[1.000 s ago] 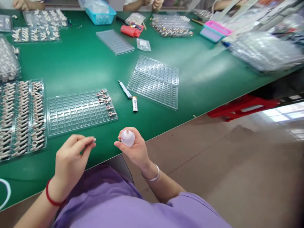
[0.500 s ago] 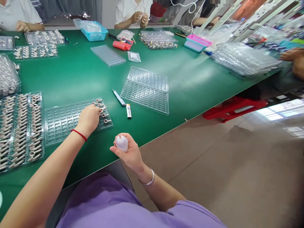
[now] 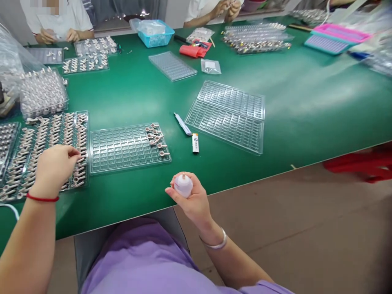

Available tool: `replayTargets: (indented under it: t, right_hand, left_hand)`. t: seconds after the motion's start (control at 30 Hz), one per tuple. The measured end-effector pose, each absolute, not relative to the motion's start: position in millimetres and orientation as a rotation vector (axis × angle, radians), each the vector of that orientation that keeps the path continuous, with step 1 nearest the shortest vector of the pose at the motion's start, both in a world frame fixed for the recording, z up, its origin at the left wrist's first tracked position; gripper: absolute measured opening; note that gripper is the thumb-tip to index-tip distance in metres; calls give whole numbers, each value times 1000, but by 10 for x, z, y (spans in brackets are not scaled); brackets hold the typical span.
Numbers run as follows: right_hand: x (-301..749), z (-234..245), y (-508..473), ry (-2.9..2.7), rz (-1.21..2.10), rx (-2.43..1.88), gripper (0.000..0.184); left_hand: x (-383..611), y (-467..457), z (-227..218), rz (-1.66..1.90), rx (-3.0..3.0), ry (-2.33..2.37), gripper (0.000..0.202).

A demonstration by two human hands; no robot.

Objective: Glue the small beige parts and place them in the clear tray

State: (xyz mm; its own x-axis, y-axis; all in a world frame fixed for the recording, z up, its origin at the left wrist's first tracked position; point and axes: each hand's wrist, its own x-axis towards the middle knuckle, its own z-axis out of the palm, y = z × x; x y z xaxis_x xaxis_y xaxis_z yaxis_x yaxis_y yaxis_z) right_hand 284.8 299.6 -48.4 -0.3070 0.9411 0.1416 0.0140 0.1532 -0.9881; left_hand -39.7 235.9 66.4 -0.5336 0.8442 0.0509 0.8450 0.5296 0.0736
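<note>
My left hand (image 3: pixel 56 167) is over a clear tray of small beige pieces, each a round cup with a short stem (image 3: pixel 79 179). Its thumb and forefinger are pinched together at the tray's right-hand column; what sits between them is too small to tell. In my right hand (image 3: pixel 194 200), near the table's front edge, is a white squeeze bottle (image 3: pixel 183 186), its narrow tip pointing up. Between the hands lies a clear compartment tray (image 3: pixel 119 149), with several of the beige pieces (image 3: pixel 156 136) in its right end.
Beyond it lie a glue tube (image 3: pixel 183 124), a lighter (image 3: pixel 195 143) and two clear trays (image 3: pixel 229 116). A blue basket (image 3: pixel 156 36), a red pouch (image 3: pixel 196 50) and loaded trays (image 3: pixel 44 92) stand further back. Other people's hands (image 3: pixel 228 8) work across the green table (image 3: pixel 294 110).
My left hand has moved left from the part-filled tray to the full tray of beige pieces. The view has swung left; the right hand still holds the bottle.
</note>
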Motion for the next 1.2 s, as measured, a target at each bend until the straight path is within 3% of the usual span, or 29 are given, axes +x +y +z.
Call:
replayTargets:
  t: [0.27,0.47,0.53,0.6,0.87,1.1,1.2]
  right_hand:
    - [2845,-478,2992,-1546,1308,-972,33]
    - [2791,-354,2880,-1680,1509,-839,43]
    - [2740,-318,2796,-1787,1572,-714,48]
    - [2688,-311,2718,-1868,1558,-616,50]
    - [2633,-402,2621,-1964,1337,-585,46]
    - [2601,-395,2606,-1922,1384,-614,46]
    - [2614,-399,2604,-1923,1361,-598,43]
  left_hand:
    - [-582,2263,602,-157,-1497,-2831,17]
    - [-9,1930,508,-641,-1661,-2805,16]
    - [282,1778,374,-1123,-1788,-2867,19]
    - [526,1647,225,-1306,-1773,-2838,20]
    - [803,1451,-42,-1501,-1700,-2670,5]
    - [815,1443,0,-1971,-1493,-2917,14]
    - [807,1431,4,-1952,-1465,-2938,12]
